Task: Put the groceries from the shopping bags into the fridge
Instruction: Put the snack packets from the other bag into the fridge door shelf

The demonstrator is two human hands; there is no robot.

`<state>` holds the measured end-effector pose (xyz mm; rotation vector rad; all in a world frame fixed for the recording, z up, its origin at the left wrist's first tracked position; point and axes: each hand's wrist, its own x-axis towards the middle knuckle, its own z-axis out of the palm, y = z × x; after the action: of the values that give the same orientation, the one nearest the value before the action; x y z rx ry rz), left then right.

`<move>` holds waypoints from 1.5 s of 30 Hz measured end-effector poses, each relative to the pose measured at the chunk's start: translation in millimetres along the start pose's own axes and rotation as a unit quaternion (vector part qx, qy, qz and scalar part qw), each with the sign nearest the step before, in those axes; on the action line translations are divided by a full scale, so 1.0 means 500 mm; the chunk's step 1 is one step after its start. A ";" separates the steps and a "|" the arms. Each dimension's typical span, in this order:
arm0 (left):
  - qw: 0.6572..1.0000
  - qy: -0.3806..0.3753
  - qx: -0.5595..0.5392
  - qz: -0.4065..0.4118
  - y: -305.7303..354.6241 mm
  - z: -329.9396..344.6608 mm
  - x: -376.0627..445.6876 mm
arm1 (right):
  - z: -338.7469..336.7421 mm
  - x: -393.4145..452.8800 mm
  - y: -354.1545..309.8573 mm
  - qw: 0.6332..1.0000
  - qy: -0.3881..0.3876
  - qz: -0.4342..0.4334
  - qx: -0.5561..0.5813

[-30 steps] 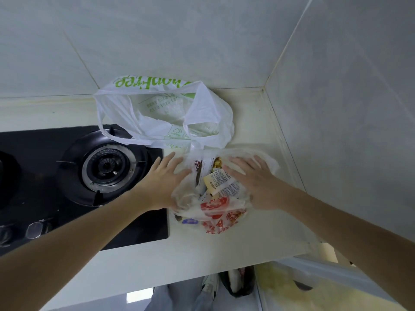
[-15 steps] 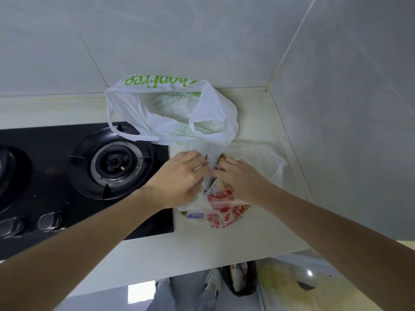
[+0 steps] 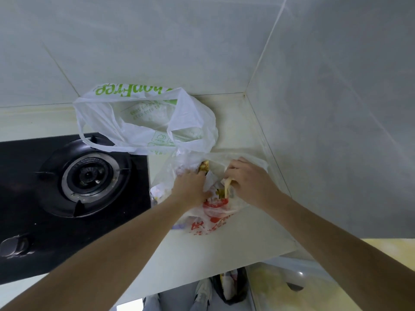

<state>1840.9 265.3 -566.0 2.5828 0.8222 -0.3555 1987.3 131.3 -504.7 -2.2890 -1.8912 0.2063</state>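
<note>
Groceries (image 3: 219,199) sit mid-frame inside a clear bag (image 3: 244,158) on my counter (image 3: 202,261); left hand (image 3: 190,189) and right hand (image 3: 251,182) pinch its plastic. Behind, a white bag (image 3: 143,122) overhangs the stove (image 3: 87,178) at left.

Big pale grey tiles (image 3: 202,41) are covering the wall at the back, and more grey tiles (image 3: 348,108) are running down the wall on the right, so the two walls are meeting in a corner. A creamy white counter (image 3: 197,261) is sitting snug in that corner. A black gas stove (image 3: 74,221) is lying flat in the counter on the left, with a round burner (image 3: 88,176) and a shiny knob (image 3: 14,245) near the front. Soft light is falling evenly. A yellowish floor (image 3: 276,290) is peeking out below.
</note>
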 end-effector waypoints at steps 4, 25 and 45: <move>0.997 0.039 0.046 -0.038 0.020 0.035 0.012 | -0.006 -0.008 0.000 1.000 0.021 0.016 0.016; 0.904 0.165 -0.322 0.227 0.158 -0.463 -0.227 | -0.449 -0.251 -0.143 0.834 0.387 0.257 0.296; 0.594 -0.236 -0.204 0.741 0.902 -0.250 -1.036 | -0.581 -1.266 -0.843 0.474 0.695 0.540 0.024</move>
<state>1713.3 -269.9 -136.0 1.7059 -1.3039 -0.2055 1525.0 -424.0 -130.0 -1.8501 0.4247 -1.0826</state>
